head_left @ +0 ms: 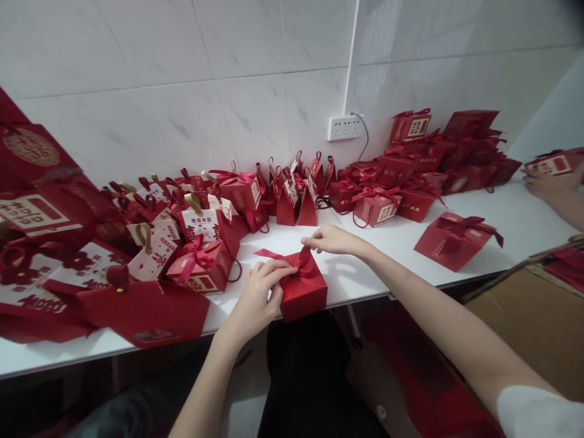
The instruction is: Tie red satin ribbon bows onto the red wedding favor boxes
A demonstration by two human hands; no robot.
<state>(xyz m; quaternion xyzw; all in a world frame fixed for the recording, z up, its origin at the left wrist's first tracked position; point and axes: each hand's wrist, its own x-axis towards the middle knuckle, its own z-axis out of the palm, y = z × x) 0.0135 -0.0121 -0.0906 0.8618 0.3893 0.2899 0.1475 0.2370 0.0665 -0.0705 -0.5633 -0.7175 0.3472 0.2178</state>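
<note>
A red gift box (305,298) sits at the table's front edge before me, a red ribbon (309,269) tied in a bow on its top. My left hand (261,291) rests against the box's left side, its index finger and thumb closed at the ribbon's knot. The exact grip there is partly hidden by the fingers. From behind, my right hand (334,241) pinches an upright loop or end of the same ribbon between thumb and fingertips. Another ribbon tail points left across the white table.
Red gift boxes (201,266) crowd the left. Triangular boxes (286,204) stand behind; stacked boxes (426,152) fill the back right. One bow-tied box (454,240) sits at right. Another person's hand (554,185) holds a box at far right, above a cardboard carton (524,322). A power strip (345,128) is on the wall.
</note>
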